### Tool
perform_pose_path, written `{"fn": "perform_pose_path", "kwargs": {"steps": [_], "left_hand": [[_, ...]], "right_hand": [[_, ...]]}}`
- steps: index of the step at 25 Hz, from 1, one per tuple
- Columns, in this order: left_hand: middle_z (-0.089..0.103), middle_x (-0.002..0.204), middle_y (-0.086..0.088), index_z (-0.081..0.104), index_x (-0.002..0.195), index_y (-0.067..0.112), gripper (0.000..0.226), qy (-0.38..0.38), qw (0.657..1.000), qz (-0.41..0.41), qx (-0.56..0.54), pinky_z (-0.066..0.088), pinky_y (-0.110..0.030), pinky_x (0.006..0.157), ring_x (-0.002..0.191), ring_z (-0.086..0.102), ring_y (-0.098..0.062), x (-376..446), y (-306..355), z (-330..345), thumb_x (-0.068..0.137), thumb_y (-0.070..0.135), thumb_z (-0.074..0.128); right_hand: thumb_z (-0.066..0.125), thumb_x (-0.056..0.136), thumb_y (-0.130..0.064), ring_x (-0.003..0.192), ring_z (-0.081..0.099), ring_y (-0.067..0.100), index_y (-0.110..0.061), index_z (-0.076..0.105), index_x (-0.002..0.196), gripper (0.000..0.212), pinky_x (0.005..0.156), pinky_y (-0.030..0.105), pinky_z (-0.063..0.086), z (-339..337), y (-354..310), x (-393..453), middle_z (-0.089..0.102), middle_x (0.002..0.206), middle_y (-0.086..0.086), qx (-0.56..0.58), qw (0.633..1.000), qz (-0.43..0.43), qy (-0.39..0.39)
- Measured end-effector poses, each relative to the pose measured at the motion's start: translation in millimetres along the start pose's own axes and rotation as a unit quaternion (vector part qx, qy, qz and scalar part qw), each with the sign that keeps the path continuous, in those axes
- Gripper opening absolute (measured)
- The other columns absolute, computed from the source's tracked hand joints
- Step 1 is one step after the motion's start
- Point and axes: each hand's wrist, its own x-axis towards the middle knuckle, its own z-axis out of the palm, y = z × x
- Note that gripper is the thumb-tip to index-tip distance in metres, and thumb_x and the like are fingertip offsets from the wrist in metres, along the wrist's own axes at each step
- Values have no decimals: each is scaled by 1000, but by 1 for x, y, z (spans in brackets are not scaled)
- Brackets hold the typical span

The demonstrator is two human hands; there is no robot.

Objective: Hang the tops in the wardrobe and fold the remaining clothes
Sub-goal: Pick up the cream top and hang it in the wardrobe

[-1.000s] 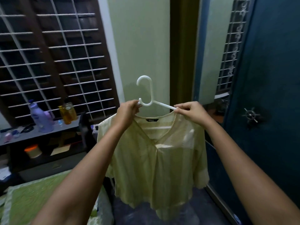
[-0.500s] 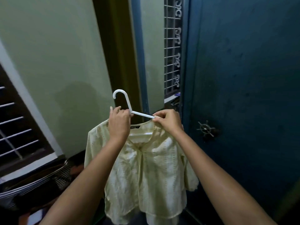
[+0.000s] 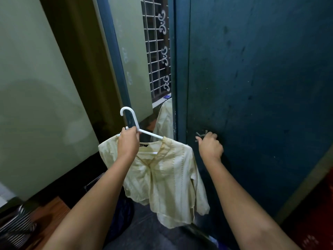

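1. Nearest, lower left: striped cloth (image 3: 16, 226) on a wooden surface (image 3: 52, 212), unfolded by the look of it, probably waiting for the folding part of the task.
2. Left hand (image 3: 128, 141) closed round the hanger (image 3: 144, 131) at the base of its hook, fingers curled tight, carrying the full weight alone.
3. Top (image 3: 162, 177) draped on the hanger, pale yellow, hanging free beside the door (image 3: 252, 87), hem low, one sleeve close to the door's edge.
4. Right hand (image 3: 210, 145) wrapped round the handle (image 3: 202, 135), fist pressed together, apparently ready to turn or pull.
5. Door shut or nearly so; wardrobe interior not visible, so rail position cannot be told.
6. Beyond, in the mirror strip (image 3: 164, 121) by the door: a reflection of the top and a window grille (image 3: 156, 51).
7. Risks, as judgement only:
   - Swinging door could catch the near sleeve or hem, since fabric hangs just beside the edge.
   - Hanger tilts down to the right in a one-handed grip; shoulder could slide off that arm.
   - Stiff handle could jerk the body and set the top swaying into the gap.
   - Pulling the door toward the top without first moving the left hand aside could crumple it.
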Motion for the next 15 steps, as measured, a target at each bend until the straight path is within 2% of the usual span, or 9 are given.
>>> {"fn": "perform_pose_path", "kwargs": {"steps": [4, 6, 8, 12, 15], "left_hand": [[56, 84, -17, 61, 88, 7, 21, -25, 1000, -7, -7, 42, -39, 65, 82, 54, -35, 10, -3, 11, 97, 22, 49], [57, 85, -17, 61, 89, 6, 21, -32, 999, -3, -5, 44, -41, 68, 83, 54, -35, 12, -7, 15, 97, 21, 49], [56, 86, -17, 61, 90, 5, 21, -32, 999, 2, -9, 43, -40, 68, 84, 54, -36, 15, -11, 17, 97, 20, 49], [54, 88, -19, 61, 90, 5, 19, -29, 999, 3, -15, 36, -36, 66, 84, 53, -37, 20, -21, 17, 96, 20, 50], [53, 91, -19, 61, 90, 5, 19, -33, 999, 12, -16, 32, -35, 66, 83, 53, -35, 21, -29, 8, 96, 19, 49]], "right_hand": [[39, 95, -58, 82, 67, 27, -2, 62, 98, 61, 51, 29, 41, -1, -5, 15, 66, 95, 13, -14, 1000, 9, -18], [38, 95, -58, 85, 67, 27, -2, 64, 98, 62, 52, 29, 42, 1, -7, 18, 67, 95, 13, -5, 1000, 13, -24], [40, 93, -60, 90, 66, 29, -2, 62, 104, 62, 56, 31, 44, 4, -6, 16, 67, 100, 14, 68, 996, 61, -10], [41, 91, -62, 98, 64, 35, -1, 58, 110, 67, 65, 33, 43, 4, -7, -3, 65, 108, 19, 241, 958, 153, 21], [37, 90, -67, 105, 60, 36, -4, 55, 118, 73, 74, 37, 47, -6, -13, -18, 61, 118, 18, 257, 948, 188, -2]]}}
